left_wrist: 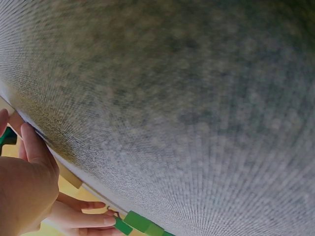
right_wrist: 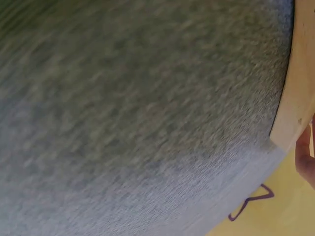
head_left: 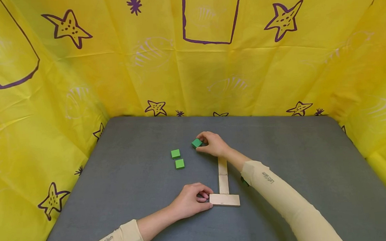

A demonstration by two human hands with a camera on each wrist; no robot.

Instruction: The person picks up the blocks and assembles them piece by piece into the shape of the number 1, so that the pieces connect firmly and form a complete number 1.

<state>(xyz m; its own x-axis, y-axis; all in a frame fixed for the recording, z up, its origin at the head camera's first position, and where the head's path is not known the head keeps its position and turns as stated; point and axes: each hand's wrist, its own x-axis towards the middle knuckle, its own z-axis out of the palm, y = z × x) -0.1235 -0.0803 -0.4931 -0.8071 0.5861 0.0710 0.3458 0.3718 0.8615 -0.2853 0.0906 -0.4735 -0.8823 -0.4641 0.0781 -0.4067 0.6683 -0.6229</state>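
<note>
My right hand (head_left: 213, 144) pinches a green block (head_left: 196, 143) between thumb and fingers, at the far side of the layout. With thumb and forefinger, my left hand (head_left: 191, 200) grips the left end of a pale wooden block (head_left: 227, 200) lying crosswise. From its far side, plain wooden blocks (head_left: 223, 184) run end to end away from me, partly hidden under the right hand. Two more green blocks (head_left: 180, 164) lie left of that row. In the right wrist view, a wooden block (right_wrist: 300, 93) shows close at the right edge, with fingers (right_wrist: 306, 164) below it.
A dark green piece (head_left: 244, 182) peeks out beside the right sleeve (head_left: 276, 189), mostly covered. The grey table (head_left: 133, 178) is enclosed at the back and sides by yellow cloth (head_left: 114, 77) with starfish drawings.
</note>
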